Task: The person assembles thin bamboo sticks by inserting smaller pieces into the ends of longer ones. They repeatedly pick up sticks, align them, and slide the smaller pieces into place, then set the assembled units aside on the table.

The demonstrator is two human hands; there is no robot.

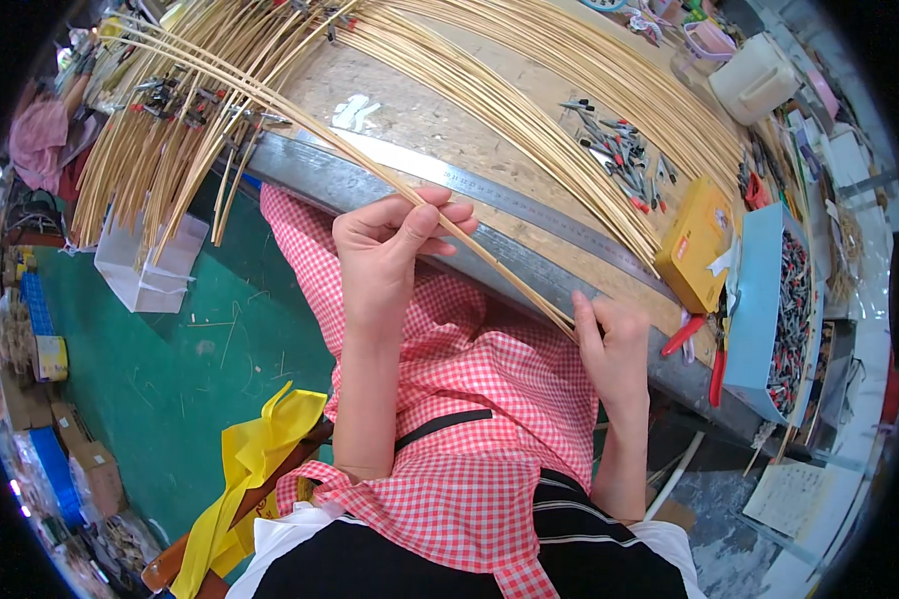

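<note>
Thin wooden strips [370, 164] slant between two hands, watched from my distant seat.
I see the left hand [382, 238] pinching them, thumb closed against fingers, by the worktop [420, 115]; the right hand [617, 344] curls its fingers at their lower end (gripping or not, I can't tell).

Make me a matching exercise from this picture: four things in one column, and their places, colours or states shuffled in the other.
Column one
1. Cane strips in front of the person
2. Metal ruler
3. Blue bin
4. Checked apron

Column two
A. Holds many small clips
B. Pink-red and white
C. Pinched in the left hand, one end at the right hand
D. Lies flat on the wooden tabletop

Right pairs: 1-C, 2-D, 3-A, 4-B
</note>
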